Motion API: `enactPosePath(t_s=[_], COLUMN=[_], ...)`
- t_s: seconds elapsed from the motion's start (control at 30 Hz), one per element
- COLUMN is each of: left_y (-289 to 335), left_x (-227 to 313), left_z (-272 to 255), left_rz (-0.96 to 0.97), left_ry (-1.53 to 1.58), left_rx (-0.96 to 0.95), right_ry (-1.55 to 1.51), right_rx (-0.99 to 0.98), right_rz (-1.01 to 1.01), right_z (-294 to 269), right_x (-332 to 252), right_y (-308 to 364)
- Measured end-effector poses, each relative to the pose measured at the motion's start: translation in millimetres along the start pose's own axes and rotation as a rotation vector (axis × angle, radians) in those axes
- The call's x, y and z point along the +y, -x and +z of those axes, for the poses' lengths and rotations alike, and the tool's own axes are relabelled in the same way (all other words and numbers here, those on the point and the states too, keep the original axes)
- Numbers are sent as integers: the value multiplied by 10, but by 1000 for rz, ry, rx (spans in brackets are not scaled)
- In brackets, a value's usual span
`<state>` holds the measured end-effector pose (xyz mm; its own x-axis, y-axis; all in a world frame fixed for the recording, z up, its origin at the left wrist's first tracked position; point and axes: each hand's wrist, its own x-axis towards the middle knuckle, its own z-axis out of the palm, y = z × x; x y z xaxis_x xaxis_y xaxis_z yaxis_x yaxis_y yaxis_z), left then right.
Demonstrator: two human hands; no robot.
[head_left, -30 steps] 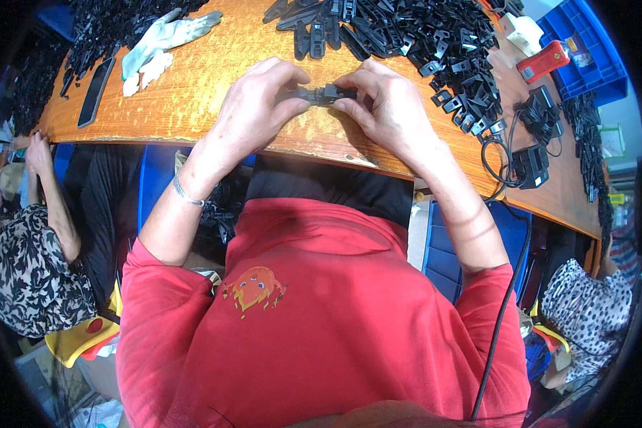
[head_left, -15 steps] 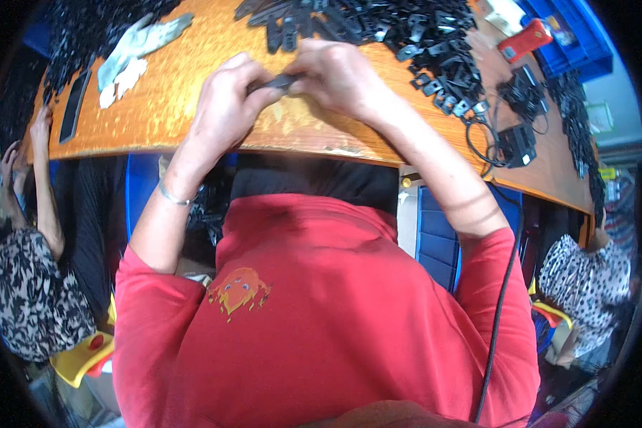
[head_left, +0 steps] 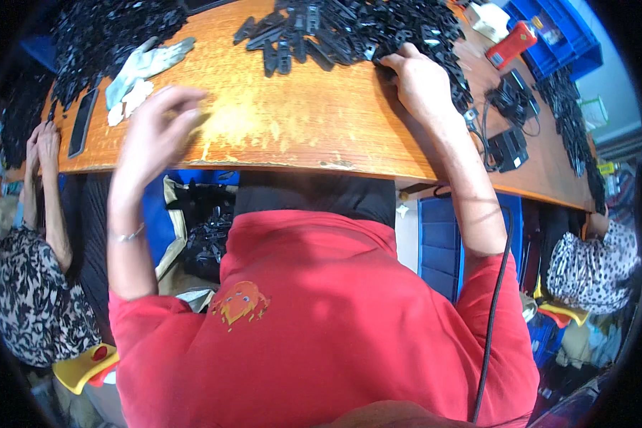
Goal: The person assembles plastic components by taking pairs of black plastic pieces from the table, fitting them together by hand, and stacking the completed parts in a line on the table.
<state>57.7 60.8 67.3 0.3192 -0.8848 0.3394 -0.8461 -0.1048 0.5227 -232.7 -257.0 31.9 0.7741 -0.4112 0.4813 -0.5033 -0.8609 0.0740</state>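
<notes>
A big heap of small black plastic parts (head_left: 349, 28) lies on the far side of the orange wooden table (head_left: 299, 121). My right hand (head_left: 421, 78) reaches out to the heap's near right edge, its curled fingertips touching the parts; whether it grips one is hidden. My left hand (head_left: 157, 132) hovers over the table's near left part. It is blurred by motion, its fingers are spread, and nothing shows in it. A thin bracelet circles that wrist. My red shirt fills the lower picture.
White gloves (head_left: 139, 68) and a black phone (head_left: 82, 121) lie at the left by another black heap (head_left: 100, 28). A red device (head_left: 513, 44), blue crates (head_left: 556, 32) and black cables (head_left: 506, 143) sit right. A sack of parts (head_left: 207, 235) stands under the table. People in patterned clothes sit left (head_left: 28, 285) and right (head_left: 592, 264).
My hands, which were joined on a small black part at the table's middle, have come apart. The left swung to the left, the right reached out to the heap.
</notes>
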Motion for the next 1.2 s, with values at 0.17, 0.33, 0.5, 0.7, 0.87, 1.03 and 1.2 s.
enactPosePath(t_s=[0.17, 0.33, 0.5, 0.7, 0.87, 1.03, 1.2], left_y=[-669, -959, -930, -610, -347, -318, -243], left_x=[85, -52, -8, 50, 145, 109, 14], left_z=[570, 812, 882, 768, 778, 808, 780], left_rz=[146, 281, 195, 73, 110, 313, 226], left_ry=[-114, -230, -217, -106, 71, -148, -25], left_rx=[14, 8, 42, 73, -71, 18, 63], right_ry=[64, -97, -574, -826, -599, -398, -548], right_rx=[-87, 7, 63, -150, -254, -232, -62], right_rz=[24, 59, 88, 130, 55, -84, -89], right_z=[58, -13, 15, -163, -231, -221, -101], right_x=[-4, -160, -484, -895, -918, -952, -1138], right_y=[-112, -92, -4, 132, 166, 108, -44])
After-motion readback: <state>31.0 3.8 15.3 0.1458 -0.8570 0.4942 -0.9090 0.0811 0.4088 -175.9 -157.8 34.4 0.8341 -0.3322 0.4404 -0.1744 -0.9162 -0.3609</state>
